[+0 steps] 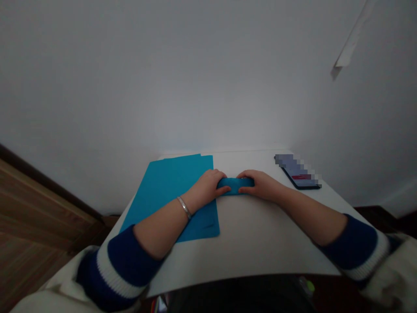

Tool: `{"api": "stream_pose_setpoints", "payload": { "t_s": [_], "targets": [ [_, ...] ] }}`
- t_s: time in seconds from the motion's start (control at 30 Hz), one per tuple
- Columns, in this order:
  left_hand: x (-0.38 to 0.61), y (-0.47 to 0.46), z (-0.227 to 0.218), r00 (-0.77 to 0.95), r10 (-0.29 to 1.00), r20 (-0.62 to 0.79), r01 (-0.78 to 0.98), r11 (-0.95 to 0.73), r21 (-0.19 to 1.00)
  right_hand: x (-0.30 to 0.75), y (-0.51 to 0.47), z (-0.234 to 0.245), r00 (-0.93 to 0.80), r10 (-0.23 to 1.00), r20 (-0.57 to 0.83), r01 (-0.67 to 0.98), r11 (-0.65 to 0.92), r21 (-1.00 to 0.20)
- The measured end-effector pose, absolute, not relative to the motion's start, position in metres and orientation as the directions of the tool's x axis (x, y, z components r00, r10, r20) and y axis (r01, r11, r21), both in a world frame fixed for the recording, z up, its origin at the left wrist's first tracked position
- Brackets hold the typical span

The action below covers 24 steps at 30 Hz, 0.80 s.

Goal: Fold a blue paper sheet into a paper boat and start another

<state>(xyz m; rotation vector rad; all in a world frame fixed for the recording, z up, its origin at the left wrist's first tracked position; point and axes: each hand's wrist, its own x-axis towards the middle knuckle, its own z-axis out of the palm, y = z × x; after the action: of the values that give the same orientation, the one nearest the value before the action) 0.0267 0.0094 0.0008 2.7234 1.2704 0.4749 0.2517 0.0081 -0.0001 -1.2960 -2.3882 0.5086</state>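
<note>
A narrow folded strip of blue paper (235,186) lies level between my two hands, close above or on the white table. My left hand (210,186) grips its left end, the thumb along the near side and the fingers behind. On the right end, my right hand (259,184) is closed in the same way. Several flat sheets of blue paper (169,182) are stacked under my left wrist and forearm. The ends of the strip are partly covered by my fingers.
A phone (301,174) with a blurred screen lies at the table's right side. The white table (254,243) stands against a pale wall (208,87). Wooden furniture (35,217) is at the left, and a paper strip (350,48) hangs on the wall at upper right.
</note>
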Motion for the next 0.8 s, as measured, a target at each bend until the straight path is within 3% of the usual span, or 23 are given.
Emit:
{"api": "stream_pose_setpoints", "payload": {
  "t_s": [0.13, 0.37, 0.6, 0.8],
  "targets": [
    [0.027, 0.008, 0.002, 0.615, 0.749, 0.246, 0.728, -0.659, 0.187, 0.250, 0.010, 0.000, -0.501, 0.856, 0.129, 0.725, 0.496, -0.478],
    [0.028, 0.006, 0.000, 0.603, 0.754, 0.261, 0.759, -0.643, 0.104, 0.245, 0.007, 0.005, -0.523, 0.838, 0.154, 0.757, 0.540, -0.367],
    [0.031, -0.001, 0.009, 0.572, 0.794, 0.205, 0.808, -0.589, 0.028, 0.245, 0.006, 0.012, -0.525, 0.843, 0.119, 0.782, 0.533, -0.322],
    [0.031, 0.001, 0.007, 0.551, 0.817, 0.173, 0.814, -0.571, 0.106, 0.253, 0.014, 0.012, -0.526, 0.848, 0.065, 0.806, 0.521, -0.282]
  ]
}}
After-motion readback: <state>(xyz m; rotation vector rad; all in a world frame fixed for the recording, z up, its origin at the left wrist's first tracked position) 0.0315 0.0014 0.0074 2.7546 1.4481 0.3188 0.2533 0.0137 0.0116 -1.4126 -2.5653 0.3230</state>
